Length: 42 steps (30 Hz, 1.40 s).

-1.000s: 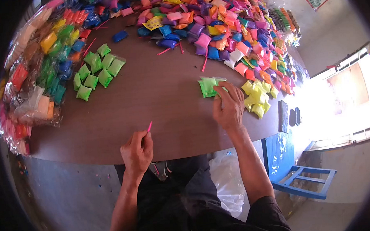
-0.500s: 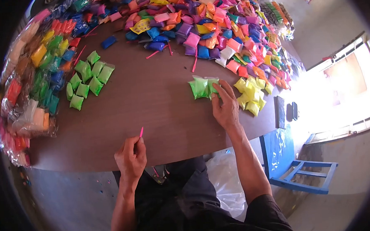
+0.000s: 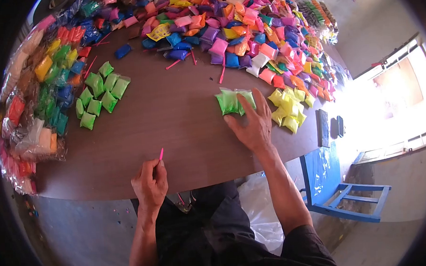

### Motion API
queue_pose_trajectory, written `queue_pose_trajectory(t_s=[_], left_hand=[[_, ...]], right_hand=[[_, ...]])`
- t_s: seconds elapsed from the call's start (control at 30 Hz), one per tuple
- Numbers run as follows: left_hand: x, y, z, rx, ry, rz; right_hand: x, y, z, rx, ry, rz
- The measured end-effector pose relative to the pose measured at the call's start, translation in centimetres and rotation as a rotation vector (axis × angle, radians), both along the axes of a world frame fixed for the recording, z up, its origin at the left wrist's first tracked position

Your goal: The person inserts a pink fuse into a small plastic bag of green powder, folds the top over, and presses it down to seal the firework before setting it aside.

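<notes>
Near the table's front edge, my left hand (image 3: 150,183) is closed on a thin pink stick (image 3: 161,154) that points up from between thumb and forefinger. My right hand (image 3: 255,126) has its fingers spread over the right part of a few bright green packets (image 3: 228,102), which lie side by side on the brown table (image 3: 174,120). Just right of that hand is a cluster of yellow packets (image 3: 288,106). A group of several light green packets (image 3: 109,100) lies on the table's left part.
A big heap of multicoloured packets (image 3: 246,22) covers the far side. Bagged packets (image 3: 45,102) line the left edge. Pink sticks (image 3: 222,71) and a blue packet (image 3: 123,51) lie before the heap. A blue chair (image 3: 344,201) stands at the right.
My right hand's fingers have spread apart, with the thumb moved left below the bright green packets. My left hand still holds the pink stick in nearly the same place.
</notes>
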State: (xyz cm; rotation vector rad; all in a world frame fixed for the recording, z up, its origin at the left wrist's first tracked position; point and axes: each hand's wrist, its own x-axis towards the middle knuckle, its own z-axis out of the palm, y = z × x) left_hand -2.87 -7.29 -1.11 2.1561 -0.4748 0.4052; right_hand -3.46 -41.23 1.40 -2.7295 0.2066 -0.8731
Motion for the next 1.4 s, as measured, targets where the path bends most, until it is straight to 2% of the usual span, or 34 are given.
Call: queue_pose_trajectory(t_s=[0.13,0.43,0.93,1.23,1.33,1.4], left_hand=[[-0.1,-0.1,0.1,-0.009,-0.002,0.007],[-0.1,-0.1,-0.1,-0.019,-0.001,0.005],[-0.1,-0.2,0.3,-0.021,-0.01,0.006],[-0.2,-0.1,0.4,-0.016,0.021,0.012],[-0.2,-0.2,0.3,-0.023,0.039,0.009],[-0.1,-0.1,0.2,-0.018,0.029,0.007]], right_hand=[[1.2,0.6,0.3,-0.119,0.079,0.067],[1.0,-0.7,-1.1,-0.037,0.065,0.104],[2.1,-1.0,0.1,-0.159,0.175,0.188],[-0.4,-2.0,0.1,0.303,-0.011,0.02],[0.2,-2.9,-0.4,0.382,0.046,-0.123],[0.5,-2.8,-0.6,0.366,0.04,-0.118]])
